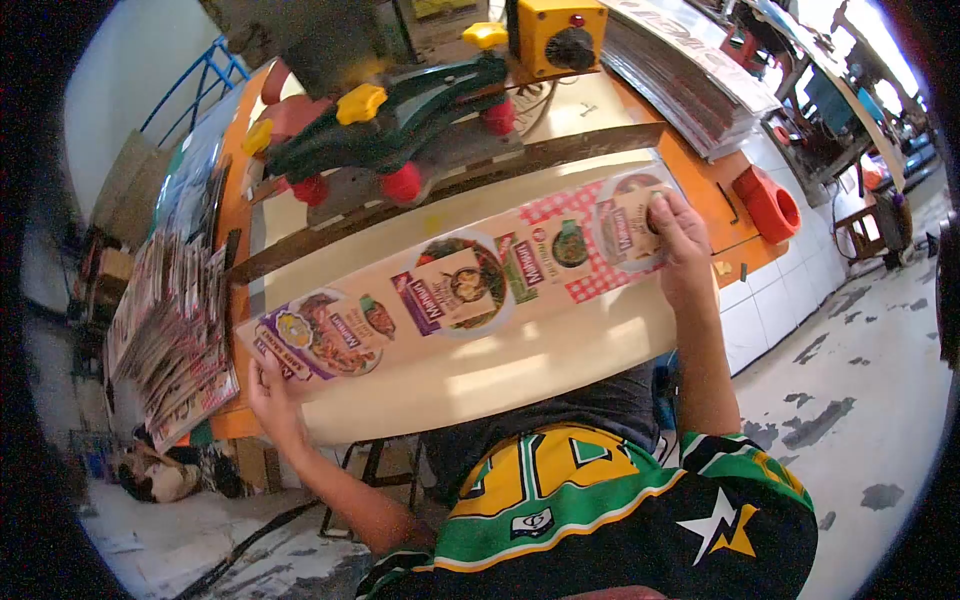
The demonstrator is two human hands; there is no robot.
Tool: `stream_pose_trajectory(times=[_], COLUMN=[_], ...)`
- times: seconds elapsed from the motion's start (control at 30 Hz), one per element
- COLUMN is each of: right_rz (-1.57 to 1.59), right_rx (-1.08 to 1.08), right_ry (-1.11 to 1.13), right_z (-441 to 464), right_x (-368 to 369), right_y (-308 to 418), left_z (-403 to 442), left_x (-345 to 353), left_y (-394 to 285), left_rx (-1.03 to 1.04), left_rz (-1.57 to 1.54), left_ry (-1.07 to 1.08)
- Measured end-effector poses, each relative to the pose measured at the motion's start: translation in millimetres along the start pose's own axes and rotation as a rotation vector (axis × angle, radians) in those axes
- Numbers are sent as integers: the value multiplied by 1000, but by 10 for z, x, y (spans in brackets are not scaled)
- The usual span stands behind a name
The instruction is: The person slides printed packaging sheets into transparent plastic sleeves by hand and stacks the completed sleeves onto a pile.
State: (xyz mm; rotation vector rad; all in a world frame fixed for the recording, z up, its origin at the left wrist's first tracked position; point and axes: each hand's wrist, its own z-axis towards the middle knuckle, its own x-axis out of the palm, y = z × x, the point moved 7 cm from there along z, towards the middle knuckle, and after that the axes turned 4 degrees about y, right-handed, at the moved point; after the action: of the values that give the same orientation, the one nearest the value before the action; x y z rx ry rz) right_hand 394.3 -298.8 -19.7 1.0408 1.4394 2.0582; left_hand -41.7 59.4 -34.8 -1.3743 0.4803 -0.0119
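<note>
A long printed strip with food pictures and a red checked patch stretches between my two hands, over the cream work surface. My left hand pinches its lower left end. At the upper right end, my right hand grips the strip, thumb on top. Just beyond the strip runs a long dark metal bar. Behind that bar stands a dark green clamp frame with yellow knobs and red feet.
Stacked printed sheets lean at the left, and another pile lies at the back right. A yellow control box stands behind the clamp frame. A red-orange roll and a black hex key lie at the right.
</note>
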Motion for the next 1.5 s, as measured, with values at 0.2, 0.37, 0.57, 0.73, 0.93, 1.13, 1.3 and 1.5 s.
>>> stream_pose_trajectory(times=[0.2,0.37,0.57,0.73,0.93,1.13,1.3,1.5], right_rz=[51,-40,-42,6,-155,-81,-134,-130], right_rx=[46,73,123,131,159,200,186,203], right_ry=[39,2,44,80,73,33,109,126], right_z=[138,82,20,75,-23,-95,-47,12], right_x=[85,93,143,160,272,267,204,146], right_y=[-231,-228,-234,-269,-147,-116,-103,-140], left_z=[105,117,200,291,178,235,225,256], left_x=[-55,-85,-112,-156,-33,-57,-32,-34], left_y=[114,115,224,213,17,82,69,133], left_rx=[77,85,128,153,166,253,181,185], left_rz=[-143,-52,12,-88,-123,-25,4,-100], left_ry=[-87,-143,-152,-134,-115,-93,-80,-75])
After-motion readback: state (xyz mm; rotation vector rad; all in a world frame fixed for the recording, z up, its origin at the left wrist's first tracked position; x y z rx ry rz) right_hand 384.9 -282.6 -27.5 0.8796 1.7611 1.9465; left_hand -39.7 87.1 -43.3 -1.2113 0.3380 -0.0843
